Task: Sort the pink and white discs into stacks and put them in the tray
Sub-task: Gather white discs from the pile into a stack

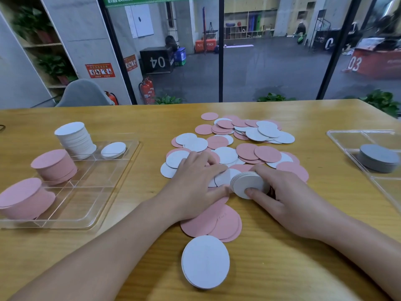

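Head view: both hands work a loose heap of thin round pink and white discs (245, 146) at the middle of the yellow wooden surface (303, 268).

The right hand (288, 192) grasps a small on-edge stack of white discs (247, 184), thumb on its face and fingers curled behind; the left hand (195, 181) lies released, fingers flat on the heap. The discs look light, flat and probably slippery against each other, so a stack is best pinched across its rim or faces. The clear compartmented plastic tray (91, 192) on the left holds two pink disc stacks (52, 166), a tall white stack (76, 137) and a few white discs beside it. A second clear tray (347, 137) on the right holds a grey disc stack (378, 157).
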`<control>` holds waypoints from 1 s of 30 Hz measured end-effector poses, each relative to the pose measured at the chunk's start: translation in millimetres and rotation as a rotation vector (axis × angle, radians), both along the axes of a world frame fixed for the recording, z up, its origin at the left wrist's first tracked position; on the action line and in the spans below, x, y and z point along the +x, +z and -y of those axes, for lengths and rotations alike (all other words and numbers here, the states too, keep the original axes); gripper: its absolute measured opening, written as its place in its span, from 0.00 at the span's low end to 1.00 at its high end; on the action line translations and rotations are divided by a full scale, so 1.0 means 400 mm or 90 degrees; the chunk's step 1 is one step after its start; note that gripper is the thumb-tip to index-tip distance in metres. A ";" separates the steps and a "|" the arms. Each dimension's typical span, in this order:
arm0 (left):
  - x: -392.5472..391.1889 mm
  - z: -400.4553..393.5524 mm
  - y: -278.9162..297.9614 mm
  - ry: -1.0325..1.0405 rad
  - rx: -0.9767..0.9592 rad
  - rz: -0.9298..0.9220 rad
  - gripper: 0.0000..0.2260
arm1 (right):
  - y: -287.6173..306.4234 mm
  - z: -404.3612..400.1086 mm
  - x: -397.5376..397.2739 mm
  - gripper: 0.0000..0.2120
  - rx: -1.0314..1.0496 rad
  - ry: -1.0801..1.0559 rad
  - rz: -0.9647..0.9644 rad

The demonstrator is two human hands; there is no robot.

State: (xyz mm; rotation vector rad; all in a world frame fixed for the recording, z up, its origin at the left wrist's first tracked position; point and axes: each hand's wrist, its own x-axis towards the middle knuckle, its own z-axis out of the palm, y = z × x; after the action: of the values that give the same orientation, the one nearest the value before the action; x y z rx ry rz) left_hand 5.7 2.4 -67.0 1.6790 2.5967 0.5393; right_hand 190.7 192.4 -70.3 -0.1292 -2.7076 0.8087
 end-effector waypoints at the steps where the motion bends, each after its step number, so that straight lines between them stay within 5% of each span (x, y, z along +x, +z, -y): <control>1: 0.002 -0.003 -0.002 0.006 -0.005 0.011 0.25 | 0.000 -0.001 0.000 0.06 -0.001 -0.001 0.002; 4: -0.001 -0.005 -0.001 0.019 0.023 0.059 0.26 | 0.004 -0.005 0.003 0.07 -0.007 -0.002 0.008; 14: -0.044 0.041 0.028 0.079 0.313 0.368 0.06 | 0.008 -0.009 0.006 0.05 -0.015 0.005 0.019; 17: -0.056 0.048 0.040 0.104 0.392 0.462 0.12 | 0.007 -0.009 0.005 0.05 -0.017 0.008 0.024; 21: -0.068 0.060 0.039 0.088 0.362 0.423 0.03 | 0.004 -0.011 0.003 0.07 -0.010 0.000 0.031; 26: -0.059 0.057 0.037 0.073 0.334 0.435 0.14 | 0.007 -0.007 0.005 0.07 -0.009 -0.002 0.039; 30: -0.044 0.055 0.041 0.042 0.314 0.409 0.10 | 0.011 -0.003 0.007 0.08 -0.014 0.003 0.049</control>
State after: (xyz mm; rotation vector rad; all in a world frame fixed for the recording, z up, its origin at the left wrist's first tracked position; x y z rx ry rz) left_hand -11.8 -19.5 -50.6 1.1980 2.1409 1.5250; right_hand 193.6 193.7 -66.0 -0.1617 -2.7721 0.8518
